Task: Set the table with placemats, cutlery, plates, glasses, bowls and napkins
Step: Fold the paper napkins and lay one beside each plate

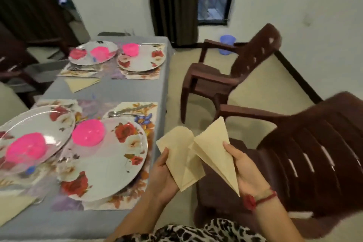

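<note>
Two folded beige napkins are in your hands, one each, held just off the table's right edge above the nearer brown chair (pixel 306 155). Your left hand (pixel 163 175) grips the left napkin (pixel 179 153) with the thumb across its face and the fingers curled behind. Your right hand (pixel 245 169) pinches the right napkin (pixel 214 149) the same way, with its long point running down towards your wrist. The two napkins touch or overlap where their inner edges meet; I cannot tell which.

Nearest on the grey table (pixel 127 88) is the near right plate (pixel 117 163), on a floral placemat (pixel 152 107) with a pink bowl (pixel 88 132) on its rim and a spoon (pixel 121 113) beyond it. No napkin shows at this setting. The near left setting has a plate, a bowl and a laid napkin (pixel 13 208) at the table's front edge. At the far end, the far napkin (pixel 82 83) lies in front of the left setting, while the far right plate (pixel 141 61) has none that I can see.

By my reckoning you are almost done: mats, plates, bowls and cutlery are out at all four places, two napkins are down, and the two you hold belong on the right side. Glasses I cannot make out for certain.
</note>
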Motion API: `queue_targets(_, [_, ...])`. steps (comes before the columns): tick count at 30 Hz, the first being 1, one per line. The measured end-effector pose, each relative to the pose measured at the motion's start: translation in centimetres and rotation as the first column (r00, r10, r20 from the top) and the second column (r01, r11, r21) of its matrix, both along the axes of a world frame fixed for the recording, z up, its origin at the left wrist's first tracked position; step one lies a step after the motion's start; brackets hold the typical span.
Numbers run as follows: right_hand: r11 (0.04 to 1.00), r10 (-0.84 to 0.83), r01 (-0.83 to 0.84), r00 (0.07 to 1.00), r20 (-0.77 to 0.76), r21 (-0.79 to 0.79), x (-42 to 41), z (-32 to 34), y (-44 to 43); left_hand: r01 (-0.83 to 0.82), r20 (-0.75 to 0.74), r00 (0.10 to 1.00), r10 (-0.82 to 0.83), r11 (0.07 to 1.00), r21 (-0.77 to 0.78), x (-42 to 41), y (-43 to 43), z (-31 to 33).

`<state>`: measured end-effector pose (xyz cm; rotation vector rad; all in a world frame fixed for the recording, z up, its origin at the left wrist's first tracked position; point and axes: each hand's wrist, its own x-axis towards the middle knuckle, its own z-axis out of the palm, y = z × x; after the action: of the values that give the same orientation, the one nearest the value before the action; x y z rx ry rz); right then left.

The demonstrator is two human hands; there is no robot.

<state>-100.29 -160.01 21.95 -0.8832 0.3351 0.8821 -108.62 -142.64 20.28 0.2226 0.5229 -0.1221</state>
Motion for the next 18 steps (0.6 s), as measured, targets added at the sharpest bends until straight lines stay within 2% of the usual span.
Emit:
queue_targets(4, [0.988, 0.147, -0.148, 0.988, 0.041, 0.036, 4.1, -0.9, 4.4, -0.173, 0.008, 0.985, 0.173, 0.985, 0.024, 1.1, 4.8, 0.2])
queue_targets(8, [0.980, 0.187, -0.182, 0.980, 0.072, -0.078, 6.6, -1.1, 9.6, -0.344, 0.014, 0.939, 0.344, 0.937, 0.066, 0.4, 8.3, -0.1])
queue_targets(10, [0.958, 0.264, -0.245, 0.956, 0.126, -0.149, 7.3, -0.9, 12.8, -0.451, 0.037, 0.893, 0.449, 0.890, 0.065, -0.9, 9.9, -0.5])
queue_targets(13, [0.890, 0.423, -0.353, 0.876, 0.233, -0.290, 7.6, 0.0, 17.8, -0.593, 0.073, 0.805, 0.589, 0.804, 0.052, -3.1, 11.6, -1.3])
queue_targets(14, [0.855, 0.480, -0.380, 0.836, 0.265, -0.352, 7.6, 0.1, 19.5, -0.643, 0.085, 0.763, 0.641, 0.766, 0.006, -3.8, 12.1, -1.9])
queue_targets(17, [0.772, 0.620, -0.442, 0.683, 0.386, -0.457, 7.9, 0.0, 24.0, -0.767, 0.079, 0.639, 0.765, 0.641, -0.003, -5.1, 13.2, -2.4])
queue_targets(18, [0.752, 0.648, -0.444, 0.632, 0.425, -0.487, 8.2, -0.2, 25.1, -0.781, 0.080, 0.623, 0.778, 0.625, 0.005, -5.3, 13.5, -2.3])
